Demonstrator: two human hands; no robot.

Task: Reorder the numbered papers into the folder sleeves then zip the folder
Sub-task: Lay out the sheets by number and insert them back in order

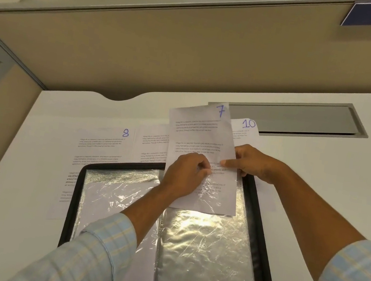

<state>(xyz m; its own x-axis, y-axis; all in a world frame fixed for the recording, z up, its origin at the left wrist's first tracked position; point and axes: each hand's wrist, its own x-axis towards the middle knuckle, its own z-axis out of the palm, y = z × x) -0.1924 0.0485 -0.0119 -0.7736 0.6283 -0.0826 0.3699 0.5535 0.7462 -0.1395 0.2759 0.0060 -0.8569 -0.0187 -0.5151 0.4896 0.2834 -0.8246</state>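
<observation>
Plastic sleeve [203,252] could snag and crumple paper 7 [199,137] if you push unevenly while your left hand [183,176] and right hand [253,163] pinch it.

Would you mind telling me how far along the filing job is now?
Done: one sheet seems already inside the left sleeve. In hand: the left hand and right hand hold paper 7, partway into the right sleeve. Left: paper 8 and paper 10 lie on the desk, and the folder lies open, unzipped.
</observation>
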